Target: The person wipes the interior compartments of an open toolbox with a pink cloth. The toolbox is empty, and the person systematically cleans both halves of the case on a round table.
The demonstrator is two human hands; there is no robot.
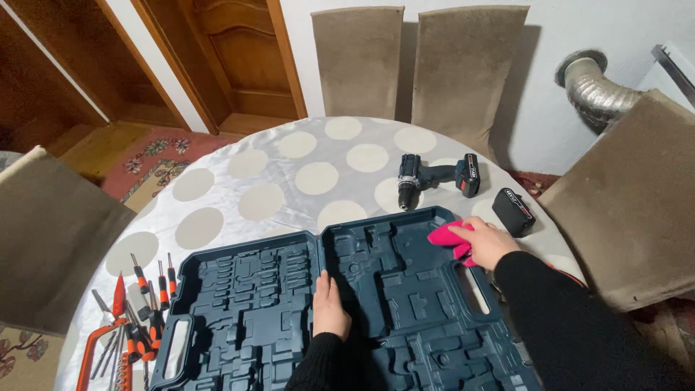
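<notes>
Clearly the right hand (pixel 486 242) was the working one, gripping a pink cloth (pixel 447 237) pressed on the far right corner of the open blue tool case (pixel 405 289); the left hand (pixel 330 308) lay flat, fingers extended, on the case's central hinge, nearer and leftward.

An open tool case (pixel 289 304) lay on the counter (pixel 289 181), nearest the person. Behind its right half lay a drill (pixel 434 177), with a battery pack (pixel 512 211) to the drill's right. Screwdrivers (pixel 148 289) and pliers (pixel 116 304) lay left of the case
</notes>
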